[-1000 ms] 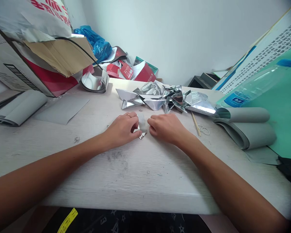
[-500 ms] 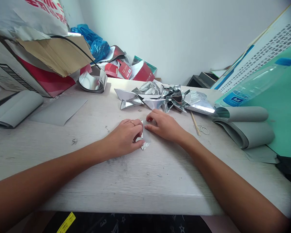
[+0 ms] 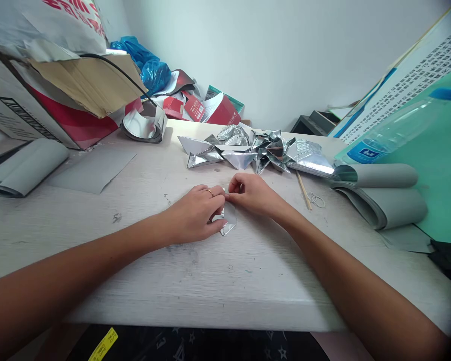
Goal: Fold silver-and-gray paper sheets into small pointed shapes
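A small folded piece of silver foil paper [image 3: 230, 216] lies on the table between my hands. My left hand [image 3: 200, 213] is closed on its left side, with the thumb at the lower edge and a ring on one finger. At the upper edge of the paper, my right hand [image 3: 251, 194] pinches with thumb and index finger. Part of the paper is hidden under the left fingers. Beyond my hands rests a pile of folded silver foil pieces [image 3: 238, 159].
Curled stacks of grey sheets [image 3: 389, 203] lie at the right, below a plastic bottle [image 3: 391, 133]. A wooden stick [image 3: 303, 190] and rubber bands [image 3: 316, 199] are right of my hand. A flat grey sheet [image 3: 93, 168] and a cardboard box [image 3: 60, 105] occupy the left.
The right thumb and index finger have drawn together into a pinch at the paper's upper edge. My left hand has shifted slightly right along the paper.
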Demonstrator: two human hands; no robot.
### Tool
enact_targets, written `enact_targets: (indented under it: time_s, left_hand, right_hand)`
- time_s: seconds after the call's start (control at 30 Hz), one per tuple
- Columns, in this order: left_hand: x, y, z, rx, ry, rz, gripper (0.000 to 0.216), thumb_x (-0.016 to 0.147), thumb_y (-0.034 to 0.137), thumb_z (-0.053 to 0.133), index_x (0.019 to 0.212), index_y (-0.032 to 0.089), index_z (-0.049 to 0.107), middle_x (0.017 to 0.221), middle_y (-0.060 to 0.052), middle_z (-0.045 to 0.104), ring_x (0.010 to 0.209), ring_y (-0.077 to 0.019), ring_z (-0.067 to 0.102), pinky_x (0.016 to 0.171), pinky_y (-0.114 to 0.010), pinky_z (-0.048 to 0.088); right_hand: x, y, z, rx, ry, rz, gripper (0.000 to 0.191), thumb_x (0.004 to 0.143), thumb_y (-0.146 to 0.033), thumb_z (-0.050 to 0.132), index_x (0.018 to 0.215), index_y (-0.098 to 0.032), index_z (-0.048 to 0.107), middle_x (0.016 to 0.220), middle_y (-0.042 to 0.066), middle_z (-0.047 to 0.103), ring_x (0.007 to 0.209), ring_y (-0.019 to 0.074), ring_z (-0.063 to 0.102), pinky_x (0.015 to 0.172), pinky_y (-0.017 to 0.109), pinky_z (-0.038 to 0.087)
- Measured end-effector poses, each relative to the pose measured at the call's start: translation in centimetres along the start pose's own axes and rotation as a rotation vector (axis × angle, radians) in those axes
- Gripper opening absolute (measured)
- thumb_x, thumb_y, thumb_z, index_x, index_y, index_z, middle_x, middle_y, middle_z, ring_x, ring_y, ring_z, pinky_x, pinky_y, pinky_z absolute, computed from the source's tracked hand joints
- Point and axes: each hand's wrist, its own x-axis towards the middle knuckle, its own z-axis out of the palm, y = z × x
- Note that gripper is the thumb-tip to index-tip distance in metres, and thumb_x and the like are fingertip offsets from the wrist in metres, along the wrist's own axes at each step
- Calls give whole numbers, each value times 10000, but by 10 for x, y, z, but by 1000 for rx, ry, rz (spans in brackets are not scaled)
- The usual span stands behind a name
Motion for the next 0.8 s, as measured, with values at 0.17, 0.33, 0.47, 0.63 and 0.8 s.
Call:
enact_targets:
  time_s: [0.17,0.33,0.47,0.63,0.8]
  left_hand:
    - [0,1,0,20,-8,-1,105,877,261,612,869,186,539,1017,-61,601,926,-226,598,945,-449,441]
    - [1,2,0,30,-15,16,108,869,256,612,857,184,533,1024,-66,600,918,-227,600,953,-454,434]
    - [1,1,0,27,-7,15,99,871,261,603,865,190,534,1030,-63,602,915,-224,599,955,-452,430]
    - [0,2,-1,35,-14,8,104,877,264,600,857,190,529,1037,-64,597,901,-220,589,949,-444,430]
    - [0,3,-1,45,-10,7,113,879,258,609,859,182,527,1020,-63,592,871,-212,581,943,-443,433]
  right_hand:
    - [-4,1,1,-140,82,17,225,799,-371,689,900,-197,589,945,53,653,806,199,581,650,320,410]
    - [-3,0,-1,-138,15,109,257,779,-414,711,870,-205,592,891,40,658,742,190,571,609,319,389]
    - [-3,-5,-2,-138,9,148,222,774,-387,711,827,-199,605,851,44,666,705,181,564,583,314,371]
    - [-5,-12,-3,-63,24,148,136,787,-312,690,751,-191,640,779,35,685,672,171,580,574,308,385]
    - [-7,-17,-4,9,93,118,58,778,-220,670,749,-180,701,781,45,720,725,190,634,630,326,431]
